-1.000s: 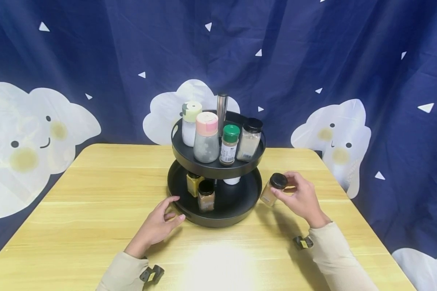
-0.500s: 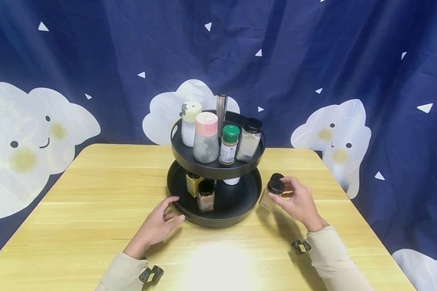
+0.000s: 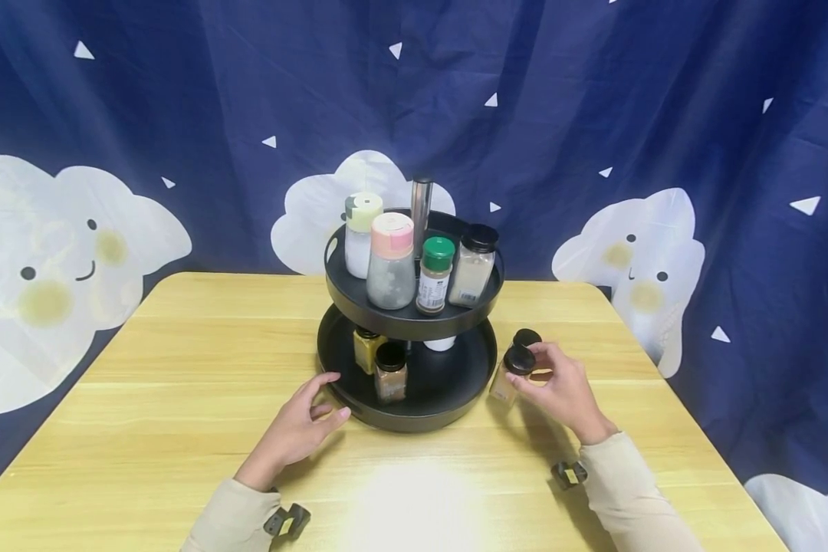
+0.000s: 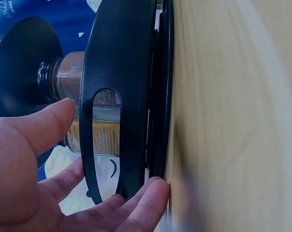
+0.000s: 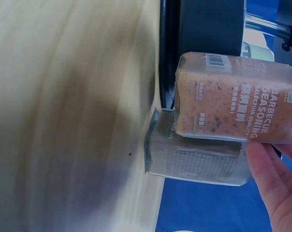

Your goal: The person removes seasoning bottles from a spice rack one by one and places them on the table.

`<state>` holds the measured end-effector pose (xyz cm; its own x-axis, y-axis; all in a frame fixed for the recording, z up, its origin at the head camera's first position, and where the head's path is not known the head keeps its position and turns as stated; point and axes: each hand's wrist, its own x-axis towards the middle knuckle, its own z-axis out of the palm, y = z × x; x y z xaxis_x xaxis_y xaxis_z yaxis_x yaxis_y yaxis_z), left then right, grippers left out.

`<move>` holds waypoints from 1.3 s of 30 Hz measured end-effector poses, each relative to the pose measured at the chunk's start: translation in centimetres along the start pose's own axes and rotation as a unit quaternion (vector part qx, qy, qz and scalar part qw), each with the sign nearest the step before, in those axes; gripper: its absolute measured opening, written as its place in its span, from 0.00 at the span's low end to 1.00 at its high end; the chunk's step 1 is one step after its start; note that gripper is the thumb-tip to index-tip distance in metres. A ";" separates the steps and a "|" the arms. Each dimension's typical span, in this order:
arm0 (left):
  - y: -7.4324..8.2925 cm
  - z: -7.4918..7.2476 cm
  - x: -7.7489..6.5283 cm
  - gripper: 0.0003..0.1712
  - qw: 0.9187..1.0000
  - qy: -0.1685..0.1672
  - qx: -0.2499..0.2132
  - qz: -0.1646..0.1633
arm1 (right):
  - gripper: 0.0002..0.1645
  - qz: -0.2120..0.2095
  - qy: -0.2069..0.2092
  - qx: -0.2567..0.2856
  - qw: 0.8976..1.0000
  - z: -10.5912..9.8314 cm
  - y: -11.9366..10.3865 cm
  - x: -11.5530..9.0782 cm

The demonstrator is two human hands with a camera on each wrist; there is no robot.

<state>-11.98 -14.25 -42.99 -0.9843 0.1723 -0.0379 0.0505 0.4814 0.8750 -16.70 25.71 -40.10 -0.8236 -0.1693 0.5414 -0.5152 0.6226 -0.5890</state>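
My right hand (image 3: 562,391) pinches a square jar of barbecue seasoning (image 5: 228,96) near its black lid, just right of the two-tier black rotating rack (image 3: 414,420). The jar is tilted and overlaps another black-lidded jar (image 5: 199,157) standing behind it on the table. At the rack's left side, my left hand (image 3: 297,429) has fingers and thumb apart, its fingertips right at the lower tray's rim by the handle slot. A brown spice jar (image 3: 390,376) and a yellow one (image 3: 367,349) stand on that lower tray.
The upper tray (image 3: 414,326) bears a pink-capped shaker (image 3: 391,268), a pale-green-capped shaker (image 3: 360,238), a green-capped bottle (image 3: 433,280) and a black-lidded jar (image 3: 472,268) around a metal post (image 3: 421,207). A white item (image 3: 439,344) shows below it. A blue curtain (image 3: 248,77) hangs behind the table.
My right hand has moved the seasoning jar slightly left and towards me, and the lid of the jar behind has come into view. The left hand has stayed put.
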 end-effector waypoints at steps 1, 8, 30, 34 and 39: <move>0.0 0.0 0.0 0.36 1.000 -0.001 0.000 -0.001 | 0.27 0.004 -0.003 0.002 1.000 0.0 0.1 -0.1; 0.0 0.1 -0.1 0.36 1.000 -0.002 -0.001 -0.002 | 0.28 0.012 -0.008 -0.004 1.000 0.4 0.3 -0.5; -0.2 0.2 -0.1 0.36 1.000 0.000 0.001 0.004 | 0.26 0.005 -0.012 -0.009 1.000 0.8 0.9 -1.0; -0.3 0.2 0.0 0.36 1.000 0.001 0.002 0.005 | 0.26 0.015 -0.018 -0.009 1.000 0.7 0.9 -0.9; -0.3 0.2 0.0 0.35 1.000 0.002 0.005 0.012 | 0.27 0.024 -0.027 -0.015 0.999 0.6 0.6 -0.8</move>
<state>-12.00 -14.21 -43.38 -0.9835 0.1802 -0.0149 0.0757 0.4855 0.8710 -16.55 25.73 -41.26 -0.8586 -0.1789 0.4803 -0.4687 0.6533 -0.5946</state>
